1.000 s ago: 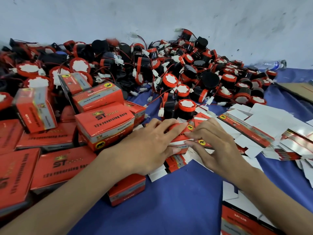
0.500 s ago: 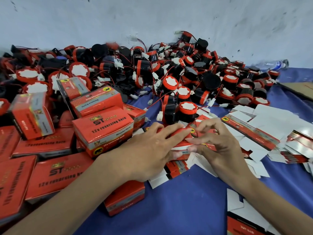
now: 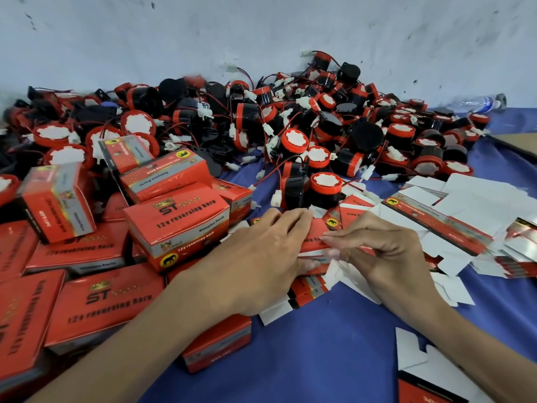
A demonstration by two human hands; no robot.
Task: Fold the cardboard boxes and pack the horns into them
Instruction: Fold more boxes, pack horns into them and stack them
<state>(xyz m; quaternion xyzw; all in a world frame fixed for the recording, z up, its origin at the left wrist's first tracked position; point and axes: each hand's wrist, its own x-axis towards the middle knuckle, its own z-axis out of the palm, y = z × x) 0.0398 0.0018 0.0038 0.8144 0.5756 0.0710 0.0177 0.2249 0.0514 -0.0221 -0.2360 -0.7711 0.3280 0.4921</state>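
A flat red cardboard box blank (image 3: 315, 237) lies on a small stack of blanks at the centre of the blue cloth. My left hand (image 3: 261, 257) grips its left end, fingers over the top and thumb beneath. My right hand (image 3: 377, 254) pinches its right part between thumb and fingertips. Just behind the blank stands a black horn with a red cap (image 3: 324, 187). A big heap of red-and-black horns (image 3: 290, 123) with wires fills the back against the wall.
Folded red boxes (image 3: 174, 225) are piled at the left. More flat blanks (image 3: 453, 225) fan out on the right, white sides showing. Another blank (image 3: 430, 379) lies at the lower right. A plastic bottle (image 3: 476, 101) lies by the wall. The blue cloth (image 3: 334, 359) shows at the front.
Both hands stayed on the blank. My right hand's fingers curled up from lying flat into a pinch, and the blank's right part lifted slightly.
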